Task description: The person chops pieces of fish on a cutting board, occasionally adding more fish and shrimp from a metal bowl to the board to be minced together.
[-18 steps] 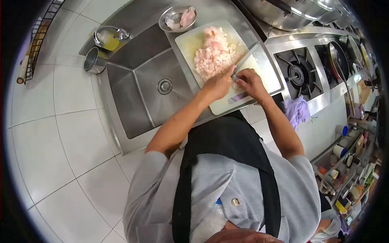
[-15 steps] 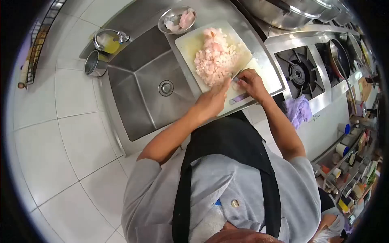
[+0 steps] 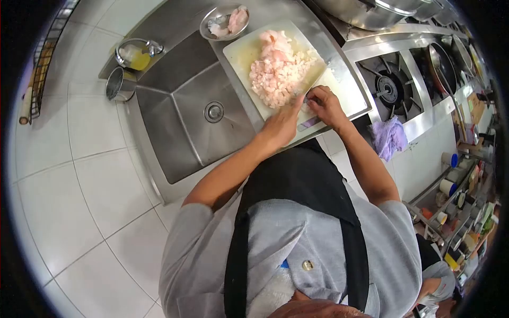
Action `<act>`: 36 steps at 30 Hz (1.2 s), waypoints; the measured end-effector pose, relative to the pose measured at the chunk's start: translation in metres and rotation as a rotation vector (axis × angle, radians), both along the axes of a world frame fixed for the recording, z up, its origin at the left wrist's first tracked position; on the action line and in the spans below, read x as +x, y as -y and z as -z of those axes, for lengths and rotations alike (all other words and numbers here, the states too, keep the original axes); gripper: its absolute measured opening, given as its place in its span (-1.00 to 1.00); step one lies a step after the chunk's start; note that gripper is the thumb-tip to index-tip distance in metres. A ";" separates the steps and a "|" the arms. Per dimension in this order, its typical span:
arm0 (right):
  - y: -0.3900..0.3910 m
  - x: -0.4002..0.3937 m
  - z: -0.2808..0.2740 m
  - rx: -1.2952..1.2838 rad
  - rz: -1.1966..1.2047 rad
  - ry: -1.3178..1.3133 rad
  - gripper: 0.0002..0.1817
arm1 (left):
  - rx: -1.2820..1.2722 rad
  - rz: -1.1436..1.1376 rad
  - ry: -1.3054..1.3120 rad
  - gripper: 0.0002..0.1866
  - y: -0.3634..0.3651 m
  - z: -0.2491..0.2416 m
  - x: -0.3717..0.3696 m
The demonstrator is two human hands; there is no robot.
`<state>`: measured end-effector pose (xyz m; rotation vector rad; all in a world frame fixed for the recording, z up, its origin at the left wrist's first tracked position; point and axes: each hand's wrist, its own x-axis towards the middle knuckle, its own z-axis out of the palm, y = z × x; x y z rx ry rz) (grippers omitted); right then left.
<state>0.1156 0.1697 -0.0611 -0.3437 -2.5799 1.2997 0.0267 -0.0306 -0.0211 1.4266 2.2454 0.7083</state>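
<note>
Good cutting here depends on the guiding hand: the left hand (image 3: 282,123) appears clamped around the handle of the knife (image 3: 315,78), forefinger stretched toward the blade, and that grip should stay firm while the strokes remain short and drawn. The right hand (image 3: 327,107) is just beside it, its fingers bunched together over the cutting board (image 3: 241,58); whether they pinch a piece is hidden, so I cannot tell. Those fingertips are best curled under, knuckles toward the blade, because raw flesh is probably slick and the gap between the two hands is slight. The heap of diced raw meat (image 3: 281,77) lies on the board just ahead of the left hand, near the blade, and keeping it clear of the cutting line should help the cuts come out even. Beyond the heap, well ahead of both hands, the steel bowl (image 3: 222,13) holds larger pale pieces. Compared with the earliest frame, the left hand has drawn back toward the body and less of the blade reaches past it; heap and bowl keep their places relative to the board, though the whole view has shifted slightly.
</note>
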 end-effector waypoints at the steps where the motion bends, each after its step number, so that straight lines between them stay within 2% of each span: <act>1: 0.000 -0.003 -0.002 -0.042 -0.001 0.003 -0.75 | -0.061 -0.016 0.089 -0.32 -0.026 -0.004 -0.015; 2: 0.000 -0.004 -0.004 -0.084 0.003 0.004 -0.76 | -0.120 -0.026 0.176 -0.32 -0.039 -0.008 -0.025; 3: 0.002 0.000 -0.008 -0.128 0.009 0.015 -0.76 | -0.080 -0.006 0.135 -0.32 -0.035 -0.004 -0.025; 5: 0.002 0.007 -0.018 -0.025 0.000 -0.037 -0.76 | 0.008 0.034 0.045 -0.31 -0.025 0.002 -0.032; 6: 0.005 0.008 -0.019 0.013 0.003 -0.063 -0.76 | -0.028 0.010 0.034 -0.29 -0.011 -0.012 -0.023; 9: 0.006 0.008 -0.011 0.075 -0.027 -0.050 -0.75 | -0.183 0.022 0.025 -0.29 0.021 -0.037 0.000; 10: 0.005 0.009 -0.006 0.084 -0.014 -0.051 -0.74 | -0.427 0.019 0.149 -0.28 0.011 -0.052 0.004; 13: 0.004 0.000 0.005 0.088 -0.023 -0.079 -0.73 | -0.042 -0.014 0.051 -0.29 -0.029 0.016 -0.014; 14: 0.004 0.000 0.004 0.074 -0.030 -0.086 -0.74 | -0.134 -0.034 0.186 -0.33 -0.043 0.003 -0.025; 18: 0.006 0.013 -0.010 -0.039 0.033 -0.054 -0.76 | 0.114 0.023 -0.015 -0.30 -0.003 0.002 -0.016; 21: 0.011 0.010 0.002 0.051 0.052 -0.060 -0.77 | -0.385 0.017 0.151 -0.31 0.015 -0.049 0.004; 23: 0.016 0.009 0.005 0.033 0.071 -0.039 -0.79 | -0.165 -0.012 0.126 -0.32 0.002 -0.010 0.009; 25: 0.016 0.001 0.002 0.012 0.076 -0.061 -0.82 | 0.008 -0.014 0.132 -0.32 -0.033 0.012 -0.018; 26: 0.018 0.007 0.000 -0.012 0.072 -0.064 -0.83 | -0.067 0.005 0.119 -0.31 -0.039 0.003 -0.026; 30: 0.012 0.017 -0.004 -0.109 0.120 -0.037 -0.86 | 0.095 0.008 0.032 -0.31 0.005 -0.018 -0.008; 33: 0.014 0.013 0.005 0.021 0.107 -0.048 -0.83 | -0.394 0.028 0.101 -0.32 0.004 -0.043 0.009; 35: 0.017 0.008 0.005 -0.014 0.106 -0.059 -0.86 | -0.114 0.003 0.060 -0.33 -0.020 0.004 0.000; 36: 0.016 0.005 0.006 -0.016 0.101 -0.066 -0.87 | 0.030 -0.007 0.031 -0.33 -0.031 0.003 -0.008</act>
